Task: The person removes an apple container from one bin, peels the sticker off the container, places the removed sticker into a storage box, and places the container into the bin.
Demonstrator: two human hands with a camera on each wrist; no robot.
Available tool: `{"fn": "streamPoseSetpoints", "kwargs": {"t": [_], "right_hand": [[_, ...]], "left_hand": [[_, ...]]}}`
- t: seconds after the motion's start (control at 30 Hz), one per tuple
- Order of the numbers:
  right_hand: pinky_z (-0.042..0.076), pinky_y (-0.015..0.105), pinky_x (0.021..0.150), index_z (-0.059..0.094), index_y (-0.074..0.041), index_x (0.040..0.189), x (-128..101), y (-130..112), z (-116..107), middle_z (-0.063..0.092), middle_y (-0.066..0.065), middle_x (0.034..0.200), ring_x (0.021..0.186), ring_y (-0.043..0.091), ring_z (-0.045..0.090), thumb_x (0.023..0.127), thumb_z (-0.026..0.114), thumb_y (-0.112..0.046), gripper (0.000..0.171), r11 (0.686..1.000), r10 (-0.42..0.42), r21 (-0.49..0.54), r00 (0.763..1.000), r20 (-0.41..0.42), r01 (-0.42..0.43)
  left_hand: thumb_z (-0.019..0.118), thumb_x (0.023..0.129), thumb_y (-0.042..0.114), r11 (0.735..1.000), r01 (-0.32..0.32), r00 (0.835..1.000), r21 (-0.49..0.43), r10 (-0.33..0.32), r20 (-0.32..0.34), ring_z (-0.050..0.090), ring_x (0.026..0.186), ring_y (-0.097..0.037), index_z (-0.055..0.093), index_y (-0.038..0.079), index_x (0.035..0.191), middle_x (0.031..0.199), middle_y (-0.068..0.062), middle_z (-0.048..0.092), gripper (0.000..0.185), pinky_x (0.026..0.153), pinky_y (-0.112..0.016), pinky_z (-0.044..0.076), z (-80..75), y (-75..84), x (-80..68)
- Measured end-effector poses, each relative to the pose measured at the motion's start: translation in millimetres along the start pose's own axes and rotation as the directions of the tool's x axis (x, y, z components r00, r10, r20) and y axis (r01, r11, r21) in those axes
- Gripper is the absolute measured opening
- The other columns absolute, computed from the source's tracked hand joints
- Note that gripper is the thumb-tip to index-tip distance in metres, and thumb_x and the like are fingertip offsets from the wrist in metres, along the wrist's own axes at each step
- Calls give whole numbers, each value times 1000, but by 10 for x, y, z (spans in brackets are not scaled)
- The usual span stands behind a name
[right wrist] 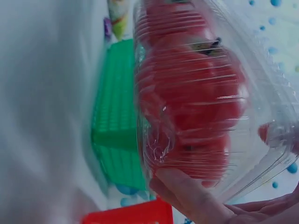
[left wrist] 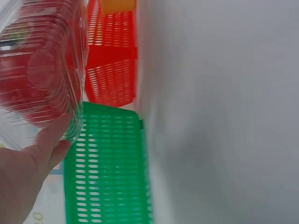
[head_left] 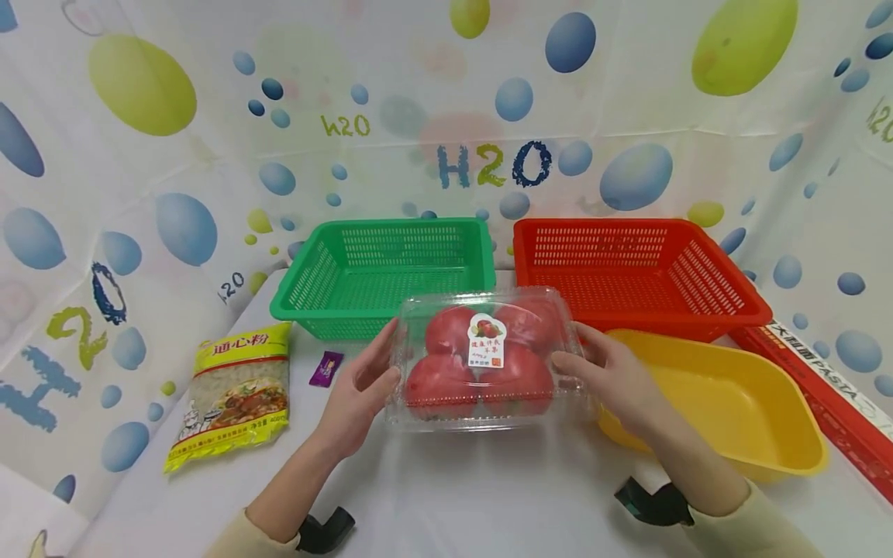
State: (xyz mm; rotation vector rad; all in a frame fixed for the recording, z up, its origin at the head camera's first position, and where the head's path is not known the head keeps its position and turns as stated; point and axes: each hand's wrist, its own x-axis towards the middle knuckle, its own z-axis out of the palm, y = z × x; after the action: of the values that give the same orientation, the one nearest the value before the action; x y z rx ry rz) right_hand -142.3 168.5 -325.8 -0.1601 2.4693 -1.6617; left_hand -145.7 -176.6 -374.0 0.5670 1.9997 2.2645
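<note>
From here I see the left hand [head_left: 363, 395] and right hand [head_left: 614, 380] gripping the ends of the clear box [head_left: 456, 424] at mid-frame, and a lopsided squeeze could flex the thin plastic, pop its lid and drop the tomatoes [head_left: 516, 380]. Its label's [head_left: 487, 341] small characters defeat me, but I read "通心粉" on the bag [head_left: 233, 395] at left, "PASTA" on the red pack [head_left: 847, 422] at far right.

"H2O" on backdrop [head_left: 446, 93], "通心粉" on yellow bag [head_left: 233, 391], "PASTA" on red box [head_left: 837, 409], "健康" on container sticker [head_left: 487, 341]
</note>
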Motion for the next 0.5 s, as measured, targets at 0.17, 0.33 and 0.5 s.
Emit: {"fn": "streamPoseSetpoints", "kwargs": {"t": [0.17,0.33,0.5], "right_hand": [[51,52,97,32,-4,157,-43,79,120,51,21,145,121,35,57,98,65,-40,78,998,53,-23,999,-5,-54],[56,44,89,35,-4,156,-50,140,214,51,22,146,120,35,57,97,67,-39,76,998,54,13,998,-31,-54],[58,42,87,37,-2,155,-73,163,266,52,21,144,117,35,60,97,67,-38,74,999,35,24,999,-31,-34]], "left_hand": [[53,102,17,999,45,999,20,-46,13,19,149,-40,21,8,161,166,-14,20,68,100,-32,48,-37,-84,-84],[50,103,18,997,73,997,33,-74,25,14,151,-37,23,11,162,166,-12,19,65,108,-45,39,-73,-107,-81],[47,104,16,996,80,996,29,-82,48,16,151,-39,21,12,162,166,-14,19,64,108,-48,38,-134,-109,-106]]}}
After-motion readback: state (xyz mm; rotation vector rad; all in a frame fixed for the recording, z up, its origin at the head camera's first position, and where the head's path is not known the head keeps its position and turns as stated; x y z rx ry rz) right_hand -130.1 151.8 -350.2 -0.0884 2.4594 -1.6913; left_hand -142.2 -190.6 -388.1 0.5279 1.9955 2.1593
